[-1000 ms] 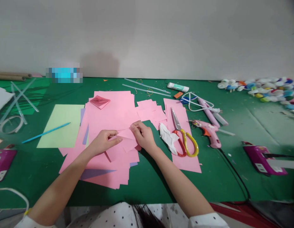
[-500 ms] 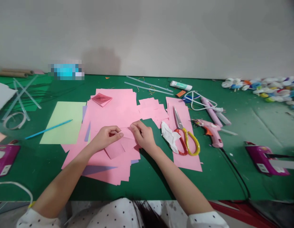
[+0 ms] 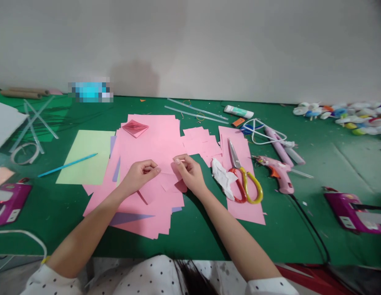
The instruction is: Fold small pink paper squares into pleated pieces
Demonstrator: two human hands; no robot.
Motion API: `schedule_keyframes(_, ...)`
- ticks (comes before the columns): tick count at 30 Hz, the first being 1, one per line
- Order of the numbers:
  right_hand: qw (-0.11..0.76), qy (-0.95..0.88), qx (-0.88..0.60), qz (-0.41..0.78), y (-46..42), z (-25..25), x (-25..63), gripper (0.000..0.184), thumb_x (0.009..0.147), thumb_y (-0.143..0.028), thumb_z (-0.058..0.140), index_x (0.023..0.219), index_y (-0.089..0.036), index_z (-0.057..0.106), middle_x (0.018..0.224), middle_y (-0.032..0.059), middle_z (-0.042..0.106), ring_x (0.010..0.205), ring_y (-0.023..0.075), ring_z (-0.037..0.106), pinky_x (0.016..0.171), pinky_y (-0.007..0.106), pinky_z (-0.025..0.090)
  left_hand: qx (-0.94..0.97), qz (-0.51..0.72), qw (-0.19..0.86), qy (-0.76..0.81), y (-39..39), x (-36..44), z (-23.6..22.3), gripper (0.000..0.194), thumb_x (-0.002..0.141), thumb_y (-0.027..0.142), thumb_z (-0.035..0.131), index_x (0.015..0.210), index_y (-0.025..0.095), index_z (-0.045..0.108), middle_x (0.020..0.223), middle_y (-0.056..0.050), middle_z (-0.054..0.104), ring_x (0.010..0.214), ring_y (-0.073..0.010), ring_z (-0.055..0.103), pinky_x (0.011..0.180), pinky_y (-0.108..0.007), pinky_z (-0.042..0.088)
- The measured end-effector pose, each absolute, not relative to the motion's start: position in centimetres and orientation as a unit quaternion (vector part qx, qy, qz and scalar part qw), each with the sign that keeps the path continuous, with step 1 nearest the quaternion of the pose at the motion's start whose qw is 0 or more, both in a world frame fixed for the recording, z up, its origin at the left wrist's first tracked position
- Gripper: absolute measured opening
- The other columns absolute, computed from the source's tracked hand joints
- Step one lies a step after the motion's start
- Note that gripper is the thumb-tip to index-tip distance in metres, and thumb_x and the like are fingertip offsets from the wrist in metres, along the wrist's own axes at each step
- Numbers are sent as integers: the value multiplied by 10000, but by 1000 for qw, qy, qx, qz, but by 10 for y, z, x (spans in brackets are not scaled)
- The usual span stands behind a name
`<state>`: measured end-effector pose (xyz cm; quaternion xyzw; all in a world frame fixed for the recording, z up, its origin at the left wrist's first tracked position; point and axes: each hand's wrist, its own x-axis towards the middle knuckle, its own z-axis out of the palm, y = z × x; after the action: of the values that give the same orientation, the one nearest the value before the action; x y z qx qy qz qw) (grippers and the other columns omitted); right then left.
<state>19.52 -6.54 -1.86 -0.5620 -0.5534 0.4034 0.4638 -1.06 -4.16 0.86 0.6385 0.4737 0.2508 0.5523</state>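
My left hand (image 3: pixel 140 175) and my right hand (image 3: pixel 189 174) both pinch a small pink paper square (image 3: pixel 165 180) just above a spread of pink paper sheets (image 3: pixel 153 147) on the green table (image 3: pixel 193 229). The fingers of both hands are curled closed on the paper's edges. A folded pink paper piece (image 3: pixel 135 128) lies at the back of the sheets. Small pink squares (image 3: pixel 200 143) lie in a loose pile beyond my right hand.
Red-and-yellow scissors (image 3: pixel 243 176) and crumpled white paper (image 3: pixel 223 177) lie right of my hand on a pink strip. A pink glue gun (image 3: pixel 278 172), glue sticks (image 3: pixel 196 110) and a glue tube (image 3: pixel 238 111) lie further right. A light green sheet (image 3: pixel 85 157) with a blue stick (image 3: pixel 67 164) is left.
Both hands have shifted slightly with the small pink square, lifting and turning it between the fingers. The view has drifted a little to the left.
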Motion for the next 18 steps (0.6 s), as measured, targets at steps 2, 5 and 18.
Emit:
schedule_keyframes(2, 466, -541, -546, 438, -64, -19, 195, 384, 880, -577, 570, 850, -198, 619, 522, -79, 345, 484, 97, 303, 497, 248, 267, 632, 271, 542, 483, -41, -10, 7, 316, 858, 463, 651, 808, 153, 627, 666, 28, 565, 598, -95, 480, 576, -223, 354)
schedule_keyframes(5, 470, -534, -535, 456, -63, -17, 196, 376, 862, -572, 597, 807, -200, 611, 539, -65, 389, 493, 100, 332, 493, 251, 278, 625, 288, 540, 484, -40, -10, 6, 310, 855, 457, 654, 804, 154, 619, 679, 24, 577, 615, -97, 507, 594, -222, 383)
schedule_keyframes(18, 396, -632, -507, 432, -72, -13, 183, 204, 873, -369, 618, 780, -195, 670, 635, -7, 630, 557, 114, 512, 560, 251, 390, 645, 302, 532, 458, -41, -8, 9, 262, 855, 414, 682, 810, 156, 666, 805, -21, 688, 764, -138, 620, 737, -260, 494)
